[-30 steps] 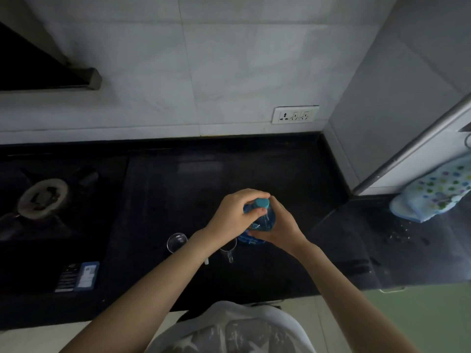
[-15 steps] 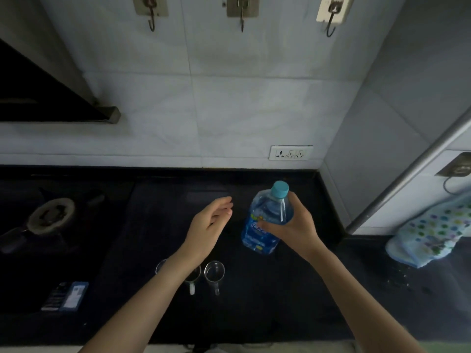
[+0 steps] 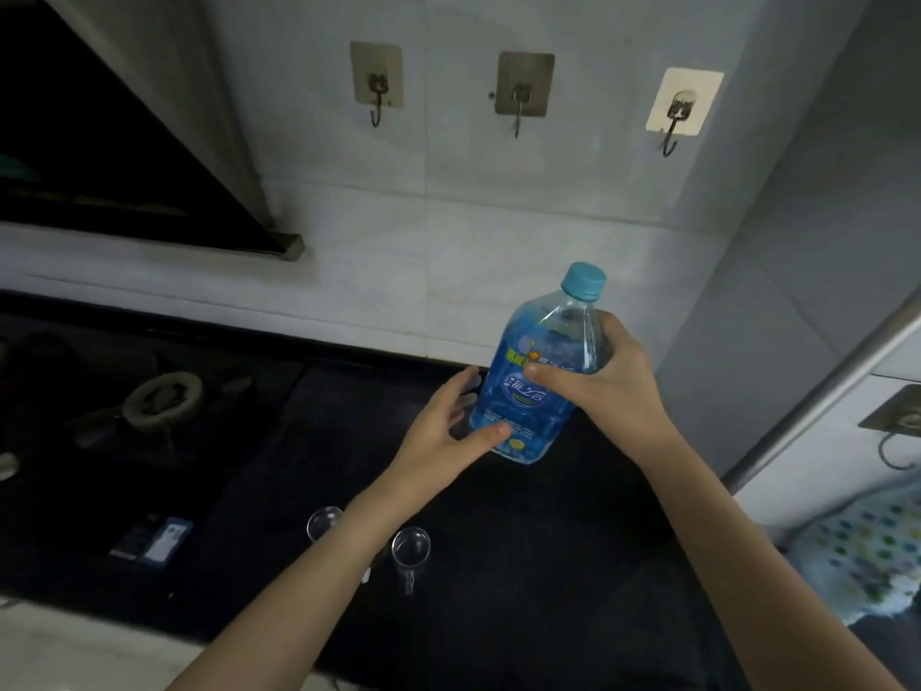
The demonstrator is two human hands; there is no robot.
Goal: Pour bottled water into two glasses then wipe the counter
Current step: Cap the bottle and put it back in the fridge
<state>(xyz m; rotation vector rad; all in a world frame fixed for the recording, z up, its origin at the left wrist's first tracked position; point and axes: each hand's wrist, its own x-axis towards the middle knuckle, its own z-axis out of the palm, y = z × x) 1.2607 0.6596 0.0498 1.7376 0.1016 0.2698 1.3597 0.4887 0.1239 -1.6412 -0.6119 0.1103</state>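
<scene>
Bottle (image 3: 538, 371) now lifted off the counter (image 3: 523, 566), raised since a second ago; cap (image 3: 583, 280) on. Right hand (image 3: 608, 386) clamped round its upper body. Left hand (image 3: 448, 436), off the cap, has returned with fingers spread, thumb touching the label low down. Two glasses (image 3: 410, 546) stand near, apparently empty. Judgement: pouring not begun; cap removal comes next.

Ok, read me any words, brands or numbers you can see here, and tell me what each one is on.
Bottle label: large white Chinese brand characters, too blurred to read reliably.
Bottle label, green band above: yellow characters, unreadable.
Small blue-and-white packet on the counter: print too small to read.
Nothing else carries text.
</scene>
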